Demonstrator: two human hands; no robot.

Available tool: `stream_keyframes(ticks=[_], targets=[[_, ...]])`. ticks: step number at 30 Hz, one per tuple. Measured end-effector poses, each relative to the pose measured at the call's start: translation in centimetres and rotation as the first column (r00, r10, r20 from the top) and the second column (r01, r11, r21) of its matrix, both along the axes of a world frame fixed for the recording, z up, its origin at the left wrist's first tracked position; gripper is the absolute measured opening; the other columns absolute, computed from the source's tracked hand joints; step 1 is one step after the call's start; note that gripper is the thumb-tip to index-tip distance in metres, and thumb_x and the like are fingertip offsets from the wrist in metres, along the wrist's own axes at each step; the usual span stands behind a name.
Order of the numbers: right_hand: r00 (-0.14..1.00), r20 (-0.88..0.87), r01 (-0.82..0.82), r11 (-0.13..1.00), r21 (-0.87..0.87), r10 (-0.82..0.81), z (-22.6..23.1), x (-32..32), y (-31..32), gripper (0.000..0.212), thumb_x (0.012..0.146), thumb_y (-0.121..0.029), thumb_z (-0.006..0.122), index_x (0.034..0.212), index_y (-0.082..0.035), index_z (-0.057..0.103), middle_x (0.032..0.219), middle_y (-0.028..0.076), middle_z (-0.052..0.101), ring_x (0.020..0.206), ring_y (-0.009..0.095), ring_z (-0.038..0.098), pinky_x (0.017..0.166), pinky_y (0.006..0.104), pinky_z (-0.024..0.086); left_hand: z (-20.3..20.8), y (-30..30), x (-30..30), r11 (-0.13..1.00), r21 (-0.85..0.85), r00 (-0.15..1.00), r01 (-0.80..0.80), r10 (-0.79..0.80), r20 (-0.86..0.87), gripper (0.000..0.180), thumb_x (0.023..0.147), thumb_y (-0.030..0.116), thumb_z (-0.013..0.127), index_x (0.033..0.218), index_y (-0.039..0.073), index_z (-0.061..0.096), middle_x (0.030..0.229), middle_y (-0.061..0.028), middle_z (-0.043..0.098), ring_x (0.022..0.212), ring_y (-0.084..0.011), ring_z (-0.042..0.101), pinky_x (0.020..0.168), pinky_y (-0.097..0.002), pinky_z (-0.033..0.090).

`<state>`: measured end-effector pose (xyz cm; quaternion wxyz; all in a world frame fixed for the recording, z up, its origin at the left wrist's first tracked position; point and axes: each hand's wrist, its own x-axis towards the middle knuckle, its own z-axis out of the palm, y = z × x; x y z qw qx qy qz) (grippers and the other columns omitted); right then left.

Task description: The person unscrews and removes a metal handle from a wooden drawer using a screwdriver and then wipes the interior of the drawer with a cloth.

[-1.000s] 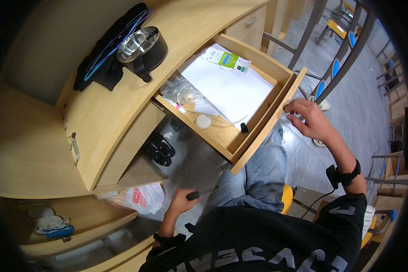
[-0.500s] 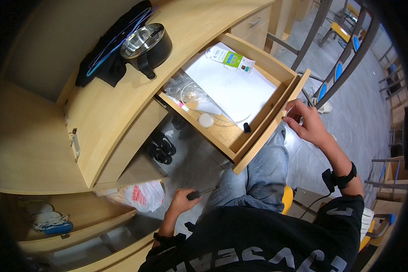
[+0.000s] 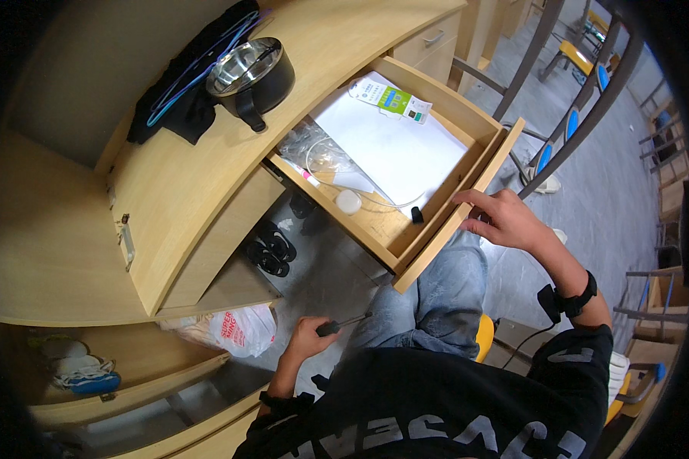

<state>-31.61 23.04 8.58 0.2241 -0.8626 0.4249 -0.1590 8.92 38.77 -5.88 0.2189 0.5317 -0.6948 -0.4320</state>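
My left hand (image 3: 306, 340) is closed around the dark handle of a screwdriver (image 3: 328, 329), low beside my left thigh. The screwdriver's thin metal shaft points right, over my jeans. Up at the pulled-out wooden drawer (image 3: 400, 249), my right hand (image 3: 511, 220) has its fingertips over the top edge of the drawer front, with the thumb on the outer side. Inside the drawer lie white paper sheets (image 3: 398, 153), a green-and-white package (image 3: 394, 99), clear plastic wrapping (image 3: 311, 145), a pale cable (image 3: 383, 203), a round white piece (image 3: 348, 202) and a small black piece (image 3: 416, 215).
On the desktop (image 3: 207, 172) stand a steel pot with a black outside (image 3: 272, 76) and dark cloth with blue hangers (image 3: 177, 115). Black sandals (image 3: 272, 251) and a plastic bag (image 3: 245, 330) sit below. Metal chair legs (image 3: 582, 115) rise beyond the drawer's right end.
My right hand has moved slightly left and down along the drawer front, its fingers now over the edge. My left hand stays in place, with the screwdriver's shaft turned slightly upward.
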Motion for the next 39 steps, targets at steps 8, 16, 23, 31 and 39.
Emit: stream_keyframes(ticks=[8, 16, 23, 31, 39], targets=[[0.998, -0.053, 0.020, 0.989, -0.147, -0.028, -0.1, 0.8, -0.7, 0.025, 0.085, -0.023, 0.063, 0.104, -0.007, 0.057, 0.066, 0.010, 0.064, 0.062, 0.029, 0.064, 0.055, 0.0379, 0.046, 0.2, 0.2, 0.0, 1.000, -0.014, 1.000, -0.011, 0.011, 0.011, 0.024, 0.074, 0.016, 0.075, 0.070, -0.002, 0.059, 0.061, -0.0143, 0.056, 0.053, -0.0199, 0.056, 0.053, -0.0319, 0.043], [1.000, -0.023, -0.018, 0.976, -0.215, 0.013, -0.8, 4.4, -5.9, 0.025, 0.083, -0.021, 0.064, 0.102, -0.005, 0.059, 0.070, 0.012, 0.066, 0.066, 0.032, 0.064, 0.059, 0.0390, 0.048, -0.1, 0.5, 0.9, 0.998, 0.006, 0.994, -0.068, 0.068, 0.081, 0.027, 0.073, 0.018, 0.076, 0.070, -0.002, 0.058, 0.060, -0.0145, 0.055, 0.053, -0.0223, 0.056, 0.053, -0.0330, 0.043], [1.000, -0.017, -0.005, 0.970, -0.244, 0.001, -0.6, 9.3, -10.9, 0.020, 0.080, -0.016, 0.065, 0.096, -0.006, 0.060, 0.069, 0.013, 0.065, 0.065, 0.033, 0.063, 0.059, 0.0415, 0.047, 0.3, 1.5, 2.5, 0.986, -0.050, 0.986, -0.161, 0.163, 0.026, 0.030, 0.072, 0.020, 0.076, 0.069, -0.002, 0.056, 0.059, -0.0147, 0.053, 0.051, -0.0199, 0.051, 0.050, -0.0330, 0.040], [0.984, 0.176, 0.074, 0.979, -0.191, -0.040, -2.9, 14.5, -16.5, 0.023, 0.079, -0.016, 0.063, 0.100, -0.006, 0.060, 0.076, 0.010, 0.068, 0.071, 0.034, 0.064, 0.064, 0.0424, 0.049, -0.6, 2.2, 3.6, 0.976, -0.042, 0.977, -0.213, 0.214, 0.019, 0.031, 0.072, 0.020, 0.076, 0.068, -0.003, 0.055, 0.058, -0.0148, 0.052, 0.049, -0.0215, 0.050, 0.050, -0.0332, 0.040], [0.864, 0.492, 0.214, 0.963, -0.164, -0.108, -6.1, 17.2, -16.8, 0.030, 0.078, -0.014, 0.070, 0.102, -0.006, 0.054, 0.073, 0.013, 0.062, 0.071, 0.034, 0.062, 0.066, 0.0405, 0.048, -2.0, 1.7, 4.6, 0.974, 0.024, 0.974, -0.227, 0.228, -0.019, 0.028, 0.073, 0.021, 0.076, 0.071, -0.002, 0.059, 0.059, -0.0139, 0.054, 0.051, -0.0214, 0.054, 0.051, -0.0330, 0.042]])
